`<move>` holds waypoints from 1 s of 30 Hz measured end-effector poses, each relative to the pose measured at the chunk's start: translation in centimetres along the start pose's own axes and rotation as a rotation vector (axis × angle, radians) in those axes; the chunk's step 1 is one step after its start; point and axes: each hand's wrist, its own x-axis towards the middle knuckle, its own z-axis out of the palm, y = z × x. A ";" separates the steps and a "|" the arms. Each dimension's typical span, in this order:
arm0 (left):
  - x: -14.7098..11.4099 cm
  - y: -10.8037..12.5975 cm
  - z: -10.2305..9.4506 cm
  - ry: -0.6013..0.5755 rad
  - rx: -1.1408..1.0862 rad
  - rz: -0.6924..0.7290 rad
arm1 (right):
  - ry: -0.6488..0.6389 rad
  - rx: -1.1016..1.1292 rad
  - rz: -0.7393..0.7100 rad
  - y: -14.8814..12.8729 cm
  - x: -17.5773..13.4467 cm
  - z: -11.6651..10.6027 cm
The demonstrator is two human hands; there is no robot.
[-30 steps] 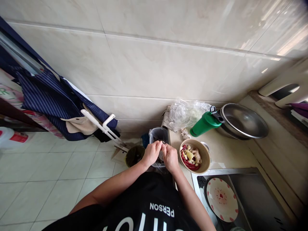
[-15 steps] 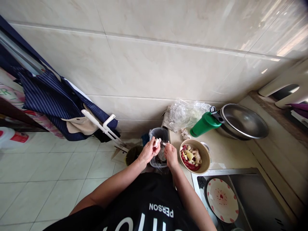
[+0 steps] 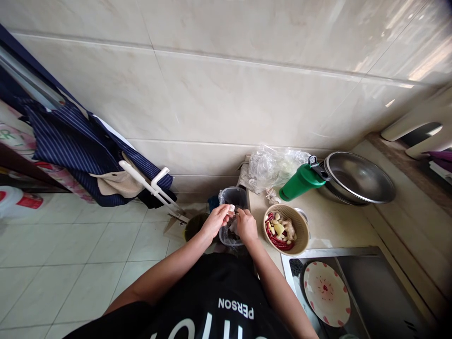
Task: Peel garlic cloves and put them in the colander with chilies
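Observation:
My left hand (image 3: 214, 222) is closed around a white garlic clove (image 3: 231, 207), which pokes out past the fingertips. Close beside it, my right hand (image 3: 247, 227) pinches at the clove; a thin bit of garlic skin shows faintly between the two hands, partly hidden by the fingers. Both hands are above a grey trash bin (image 3: 236, 193) lined with a clear bag. To the right, a beige plastic basket (image 3: 302, 238) holds dried red chilies (image 3: 278, 243), peeled garlic cloves and pieces of ginger (image 3: 289, 229).
On the counter, a garlic bulb (image 3: 272, 196) lies near a clear plastic bag (image 3: 273, 165), a green bottle (image 3: 302, 182) and metal bowls (image 3: 360, 179). A spotted plate (image 3: 326, 294) rests on the stove. White handles (image 3: 148, 186) and hanging aprons (image 3: 74, 141) are at left.
My right hand has moved left and closer to my left hand, its fingertips now at the clove. Just before, the hands were apart with a white scrap in the right fingers.

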 end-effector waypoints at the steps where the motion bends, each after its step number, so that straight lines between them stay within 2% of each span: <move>1: 0.1 -0.1 0.0 0.019 -0.010 0.012 | 0.002 -0.006 -0.023 0.1 0.0 -0.2; 8: 0.4 -0.3 0.3 0.047 -0.219 0.038 | 0.000 -0.002 -0.071 0.5 0.2 -0.2; 13: 0.4 -0.2 0.2 0.122 -0.190 0.084 | 0.028 -0.032 -0.026 0.4 -0.1 -0.7; 16: 0.3 -0.1 0.1 0.179 -0.155 0.092 | -0.009 -0.002 -0.020 0.4 -0.1 -0.9; 19: 0.3 0.0 0.0 0.194 -0.175 0.096 | -0.011 0.188 -0.075 0.5 -0.1 -0.7; 23: 0.2 -0.2 0.0 0.213 -0.143 0.100 | 0.036 0.673 -0.129 0.2 -0.2 -0.5; 26: 0.0 -0.5 0.2 0.186 -0.116 0.091 | 0.060 0.844 -0.155 -0.2 -0.3 -0.8; 30: -0.1 -0.6 0.4 0.173 -0.084 0.038 | 0.045 1.021 -0.031 -0.5 -0.4 -1.2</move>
